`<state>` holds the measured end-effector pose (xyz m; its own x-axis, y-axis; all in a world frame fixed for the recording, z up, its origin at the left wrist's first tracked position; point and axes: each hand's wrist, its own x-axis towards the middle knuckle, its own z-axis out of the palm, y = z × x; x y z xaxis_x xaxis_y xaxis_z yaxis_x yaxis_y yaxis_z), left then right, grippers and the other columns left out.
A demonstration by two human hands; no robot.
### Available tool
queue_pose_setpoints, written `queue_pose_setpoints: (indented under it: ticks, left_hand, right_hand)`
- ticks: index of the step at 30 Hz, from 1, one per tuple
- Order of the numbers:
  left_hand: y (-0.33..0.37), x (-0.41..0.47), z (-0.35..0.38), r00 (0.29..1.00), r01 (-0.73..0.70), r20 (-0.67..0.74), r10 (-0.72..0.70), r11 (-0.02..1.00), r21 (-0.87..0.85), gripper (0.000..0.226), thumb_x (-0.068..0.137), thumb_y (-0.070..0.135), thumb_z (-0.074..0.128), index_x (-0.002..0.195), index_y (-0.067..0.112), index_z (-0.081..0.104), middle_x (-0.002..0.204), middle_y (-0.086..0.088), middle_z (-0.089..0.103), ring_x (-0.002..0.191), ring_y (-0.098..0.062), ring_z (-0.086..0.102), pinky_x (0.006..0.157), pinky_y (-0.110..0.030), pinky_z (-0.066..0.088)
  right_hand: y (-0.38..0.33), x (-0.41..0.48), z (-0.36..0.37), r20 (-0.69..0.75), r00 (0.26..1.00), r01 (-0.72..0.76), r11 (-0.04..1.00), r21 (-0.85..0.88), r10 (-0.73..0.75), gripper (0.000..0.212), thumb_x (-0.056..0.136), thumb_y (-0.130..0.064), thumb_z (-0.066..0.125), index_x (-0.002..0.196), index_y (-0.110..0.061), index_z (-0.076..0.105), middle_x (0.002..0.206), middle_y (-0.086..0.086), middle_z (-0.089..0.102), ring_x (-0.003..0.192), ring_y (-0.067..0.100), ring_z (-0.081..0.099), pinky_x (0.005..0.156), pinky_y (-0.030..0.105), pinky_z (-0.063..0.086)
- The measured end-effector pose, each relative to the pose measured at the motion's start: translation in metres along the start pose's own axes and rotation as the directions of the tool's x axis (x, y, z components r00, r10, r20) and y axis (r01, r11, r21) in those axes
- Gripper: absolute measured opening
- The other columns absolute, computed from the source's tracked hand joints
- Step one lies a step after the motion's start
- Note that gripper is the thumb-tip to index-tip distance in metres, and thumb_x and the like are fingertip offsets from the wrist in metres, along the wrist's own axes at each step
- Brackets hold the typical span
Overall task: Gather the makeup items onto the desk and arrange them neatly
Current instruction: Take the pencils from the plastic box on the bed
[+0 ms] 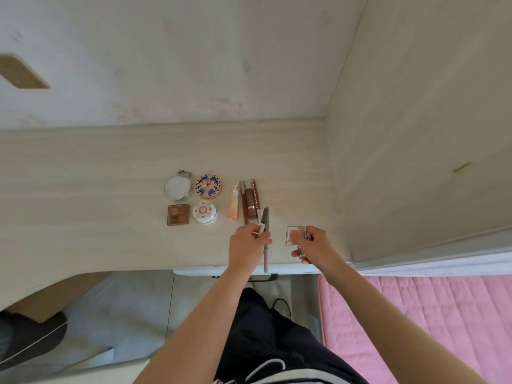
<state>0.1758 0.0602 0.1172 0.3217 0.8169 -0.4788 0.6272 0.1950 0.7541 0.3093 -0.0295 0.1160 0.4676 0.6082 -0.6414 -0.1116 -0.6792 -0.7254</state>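
2 slim pencils (266, 257), pinched in my left hand (247, 245), long axes pointing away, parallel to the lip tubes (245, 200) just beyond my fingertips (268, 241). My right hand (314, 246) grips a clear compact (294, 235).

The left hand (248, 245) wraps the middle of the grey pencil (266, 217), hiding that stretch, and covers the lower end of a pale stick (260, 213) whose kind cannot be told; just right of it, the right hand (313, 245) hides the near side of the clear square case (294, 235); just beyond it, lettering on the dark red tube (254, 185) is partly covered by the brown lipstick (251, 202) and unreadable; far to its lower left, a dark shape (30, 339) is cut by the frame edge.
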Motion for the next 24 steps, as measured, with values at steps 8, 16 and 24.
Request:
queue_pose_setpoints:
  ticks: [8,16,24]
  left_hand:
    - [0.026,0.066,0.006,0.995,-0.039,0.09,0.029,0.993,0.11,0.013,0.082,0.016,0.067,0.076,0.005,0.067,0.075,-0.012,0.069,0.07,-0.029,0.067,0.068,-0.045,0.058]
    - [0.046,0.107,0.013,0.989,-0.081,0.143,0.035,0.938,0.337,0.019,0.09,0.021,0.058,0.086,0.002,0.061,0.088,-0.018,0.067,0.083,-0.034,0.065,0.066,-0.034,0.049]
    - [0.052,0.126,0.014,0.99,-0.092,0.133,0.037,0.892,0.443,0.018,0.088,0.019,0.057,0.092,0.001,0.061,0.09,-0.017,0.066,0.084,-0.033,0.064,0.072,-0.039,0.053]
  right_hand:
    - [-0.025,0.044,0.004,-0.064,0.996,-0.063,0.994,-0.083,0.058,0.019,0.09,-0.028,0.055,0.096,-0.011,0.061,0.093,0.008,0.067,0.064,0.016,0.068,0.054,0.026,0.046]
    - [-0.039,0.072,0.006,-0.103,0.993,-0.072,0.972,-0.225,0.05,0.021,0.091,-0.033,0.057,0.087,-0.012,0.06,0.079,0.004,0.066,0.063,0.015,0.069,0.059,0.026,0.047]
    - [-0.048,0.094,0.004,-0.069,0.998,-0.033,0.942,-0.335,0.011,0.027,0.089,-0.04,0.057,0.079,-0.015,0.056,0.065,-0.004,0.058,0.058,0.009,0.067,0.048,0.02,0.036]
